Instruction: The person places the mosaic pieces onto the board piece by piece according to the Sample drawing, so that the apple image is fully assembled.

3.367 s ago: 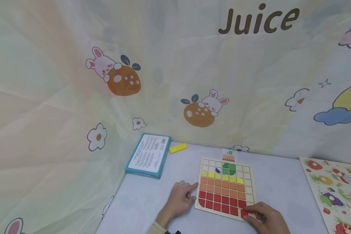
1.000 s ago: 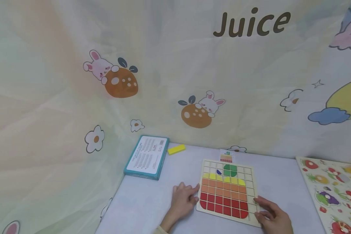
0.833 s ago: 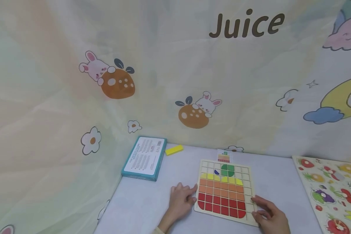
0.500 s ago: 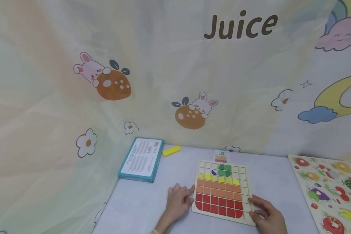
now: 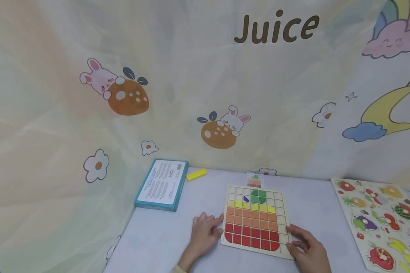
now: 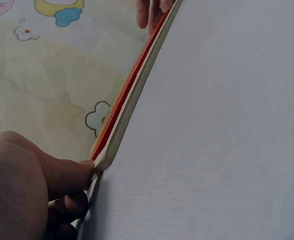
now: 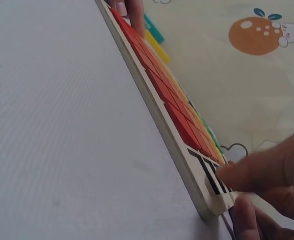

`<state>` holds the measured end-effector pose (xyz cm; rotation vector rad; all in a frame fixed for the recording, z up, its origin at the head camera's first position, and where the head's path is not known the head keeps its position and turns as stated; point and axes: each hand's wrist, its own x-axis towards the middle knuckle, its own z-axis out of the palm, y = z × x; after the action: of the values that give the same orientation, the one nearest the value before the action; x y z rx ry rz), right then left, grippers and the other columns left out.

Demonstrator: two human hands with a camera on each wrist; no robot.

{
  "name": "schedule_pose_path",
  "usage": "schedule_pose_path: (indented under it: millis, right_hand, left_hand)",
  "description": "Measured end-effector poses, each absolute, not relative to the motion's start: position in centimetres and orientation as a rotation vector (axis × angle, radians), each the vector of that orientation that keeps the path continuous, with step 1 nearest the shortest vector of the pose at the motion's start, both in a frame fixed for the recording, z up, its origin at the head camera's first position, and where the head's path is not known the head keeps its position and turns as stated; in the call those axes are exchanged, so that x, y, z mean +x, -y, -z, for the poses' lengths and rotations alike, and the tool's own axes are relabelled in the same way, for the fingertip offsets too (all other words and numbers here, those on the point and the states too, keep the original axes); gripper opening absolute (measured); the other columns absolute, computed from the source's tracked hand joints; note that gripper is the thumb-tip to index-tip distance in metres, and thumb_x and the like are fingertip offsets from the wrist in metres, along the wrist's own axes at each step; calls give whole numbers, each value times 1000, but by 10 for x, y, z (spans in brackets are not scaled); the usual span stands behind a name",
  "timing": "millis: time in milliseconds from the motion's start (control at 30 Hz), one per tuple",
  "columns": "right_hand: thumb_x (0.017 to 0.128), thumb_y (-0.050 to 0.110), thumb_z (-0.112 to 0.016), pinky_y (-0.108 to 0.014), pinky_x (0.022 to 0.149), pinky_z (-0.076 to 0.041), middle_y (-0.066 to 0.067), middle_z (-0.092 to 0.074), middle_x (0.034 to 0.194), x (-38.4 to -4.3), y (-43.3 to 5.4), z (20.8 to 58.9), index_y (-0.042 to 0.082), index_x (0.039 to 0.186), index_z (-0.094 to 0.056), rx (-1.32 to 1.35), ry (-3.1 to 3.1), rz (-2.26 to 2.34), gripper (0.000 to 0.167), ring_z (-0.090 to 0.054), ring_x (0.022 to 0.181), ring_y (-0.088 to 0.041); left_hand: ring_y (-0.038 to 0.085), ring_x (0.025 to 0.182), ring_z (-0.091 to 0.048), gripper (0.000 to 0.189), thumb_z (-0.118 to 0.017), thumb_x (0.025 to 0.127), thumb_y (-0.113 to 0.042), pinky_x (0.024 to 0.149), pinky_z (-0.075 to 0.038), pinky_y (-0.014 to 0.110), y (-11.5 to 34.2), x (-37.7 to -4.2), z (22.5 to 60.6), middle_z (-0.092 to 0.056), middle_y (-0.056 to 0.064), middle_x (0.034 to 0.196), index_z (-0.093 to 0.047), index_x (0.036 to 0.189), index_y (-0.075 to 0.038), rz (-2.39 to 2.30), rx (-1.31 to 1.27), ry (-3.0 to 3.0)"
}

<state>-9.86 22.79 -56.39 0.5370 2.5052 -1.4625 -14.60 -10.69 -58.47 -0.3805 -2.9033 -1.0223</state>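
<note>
A pale wooden grid board (image 5: 283,248) lies on the white table, filled with colored tiles. Red tiles (image 5: 246,237) cover its front rows, with orange tiles (image 5: 251,218) behind, then yellow ones. Farther back sit a green rounded patch (image 5: 258,196) and a small blue piece (image 5: 246,198). My left hand (image 5: 205,232) holds the board's left edge with thumb and index finger, its other fingers bent. On the right edge, my right hand (image 5: 309,248) grips near the front corner, also with thumb and finger. In the right wrist view, a fingertip (image 7: 229,174) lies over the board's edge.
Behind the board is a small pattern card (image 5: 255,180). A teal box (image 5: 162,184) and a yellow block (image 5: 196,174) lie at the back left. On the right is a fruit puzzle board (image 5: 379,223). A printed cloth (image 5: 177,94) hangs behind the table.
A red tile formerly in my right fingers now sits in the front row's right corner. My right hand has moved to the board's right edge. My left hand stays; the head view has shifted.
</note>
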Motion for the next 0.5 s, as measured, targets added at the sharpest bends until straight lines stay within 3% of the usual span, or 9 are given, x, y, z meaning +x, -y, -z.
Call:
schedule_pose_path:
  millis: [167,433,500]
  right_hand:
    - [97,33,-78,-18,82,-55,-21,-46,160,-98,-229,562,7,158,-43,580,-2477,1458,75,-63,120,-28]
    - [97,45,-75,-24,81,-58,-23,-50,157,-103,-231,561,10,158,-45,621,-2434,1475,76,-67,115,-25]
    - [100,45,-72,-27,86,-59,-22,-52,157,-106,-234,559,11,159,-44,584,-2459,1457,74,-67,120,-29]
  left_hand:
    - [2,72,-29,45,-75,92,-29,74,-23,27,102,-148,583,-44,-17,66,-73,138,-24,1051,-385,2881]
    - [3,71,-31,45,-75,92,-28,73,-24,28,104,-150,585,-47,-18,67,-73,137,-24,1085,-364,2876]
    - [4,75,-35,45,-74,95,-30,74,-25,28,107,-152,586,-50,-18,71,-71,139,-24,1142,-330,2896]
